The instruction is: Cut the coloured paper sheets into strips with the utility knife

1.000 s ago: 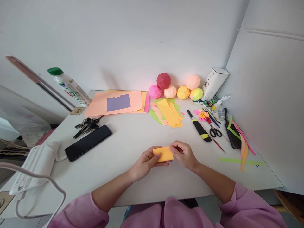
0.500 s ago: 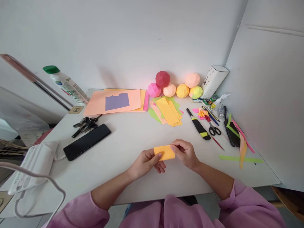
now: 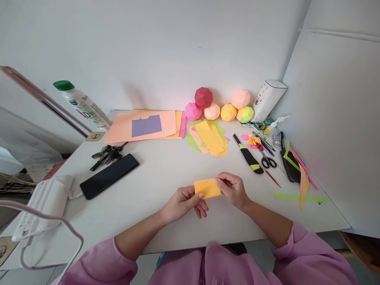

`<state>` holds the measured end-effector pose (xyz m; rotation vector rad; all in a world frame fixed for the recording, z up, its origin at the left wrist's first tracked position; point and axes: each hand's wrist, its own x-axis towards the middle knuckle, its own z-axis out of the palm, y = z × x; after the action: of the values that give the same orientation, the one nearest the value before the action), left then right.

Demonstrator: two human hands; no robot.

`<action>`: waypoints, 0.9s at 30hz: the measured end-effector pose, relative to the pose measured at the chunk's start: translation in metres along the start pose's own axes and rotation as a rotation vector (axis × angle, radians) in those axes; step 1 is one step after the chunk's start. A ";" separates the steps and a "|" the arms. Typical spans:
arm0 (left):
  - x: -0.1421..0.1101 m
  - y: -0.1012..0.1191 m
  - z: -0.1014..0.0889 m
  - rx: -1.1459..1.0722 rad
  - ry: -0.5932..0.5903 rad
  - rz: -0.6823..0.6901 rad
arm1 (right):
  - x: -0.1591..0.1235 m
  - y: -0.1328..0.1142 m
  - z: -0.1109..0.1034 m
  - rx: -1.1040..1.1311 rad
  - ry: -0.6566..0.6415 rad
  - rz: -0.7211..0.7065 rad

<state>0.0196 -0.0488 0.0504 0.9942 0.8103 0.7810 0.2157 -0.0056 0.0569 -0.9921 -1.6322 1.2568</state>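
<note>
A small orange-yellow piece of paper (image 3: 208, 187) is held between my two hands above the front middle of the white table. My left hand (image 3: 184, 202) pinches its lower left part, thumb on the face and fingers behind. With thumb and fingers, my right hand (image 3: 234, 190) grips its upper right corner. Behind my hands lies a pile of cut paper strips (image 3: 210, 138) in orange, peach, pink and green. Against the wall sit several faceted paper balls (image 3: 203, 97) in red, pink, peach, orange and yellow-green.
Colored paper sheets (image 3: 118, 130) lie at back left, near keys (image 3: 108, 154), a phone (image 3: 109, 176), a bottle (image 3: 86, 105) and a white power strip (image 3: 44, 206). To the right are a utility knife (image 3: 249, 158), scissors (image 3: 268, 161), a glue bottle (image 3: 273, 126) and a green strip (image 3: 299, 197).
Both hands and the orange-yellow paper have shifted very slightly right and up. The grip looks the same.
</note>
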 end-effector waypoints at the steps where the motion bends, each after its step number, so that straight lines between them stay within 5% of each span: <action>1: 0.000 0.000 0.000 -0.002 -0.003 -0.003 | 0.000 0.000 0.000 0.010 0.000 0.003; 18: 0.000 0.002 0.001 0.121 0.060 -0.014 | 0.002 0.000 0.001 0.146 -0.012 0.158; 27: 0.002 -0.005 0.000 0.277 0.167 0.042 | 0.001 0.010 0.005 0.188 -0.291 0.363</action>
<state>0.0218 -0.0485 0.0457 1.2062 1.0658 0.8096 0.2117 -0.0046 0.0466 -1.0551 -1.5520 1.8363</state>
